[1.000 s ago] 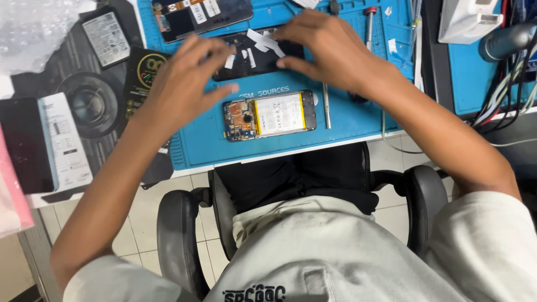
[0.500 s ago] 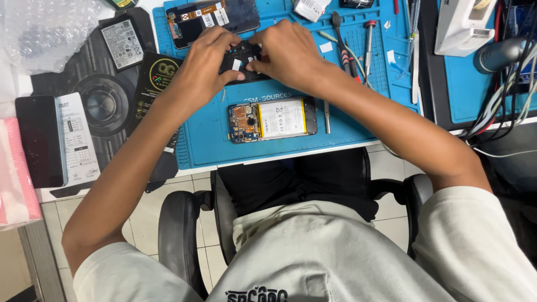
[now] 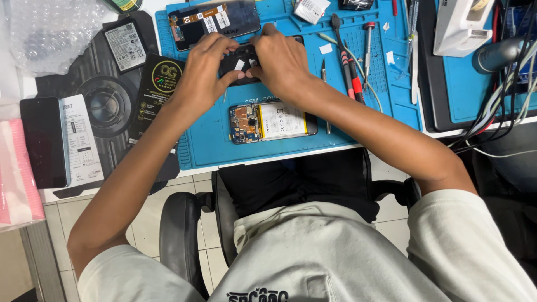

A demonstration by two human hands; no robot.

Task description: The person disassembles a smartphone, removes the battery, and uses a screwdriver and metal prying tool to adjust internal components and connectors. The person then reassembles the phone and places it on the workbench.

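Observation:
Both my hands meet over a black phone part (image 3: pixel 239 62) with bits of white tape, lying on the blue work mat (image 3: pixel 212 145). My left hand (image 3: pixel 204 70) grips its left side. My right hand (image 3: pixel 279 59) pinches its right side. Nearer to me on the mat lies an opened phone (image 3: pixel 271 121) with its circuit board and white battery showing. Another opened phone body (image 3: pixel 215 21) lies at the mat's far edge, just beyond my hands.
Screwdrivers and tweezers (image 3: pixel 352 61) lie on the mat right of my hands. A loose battery (image 3: pixel 126 45), a black package (image 3: pixel 159 84) and a dark phone (image 3: pixel 43 142) rest on the left. Cables (image 3: pixel 498 106) and a white device (image 3: pixel 461 25) are at right. A chair (image 3: pixel 179 235) is below.
The view has shifted so the mat sits lower in the picture. My hands have closed in together on the black part and now hold it from both sides.

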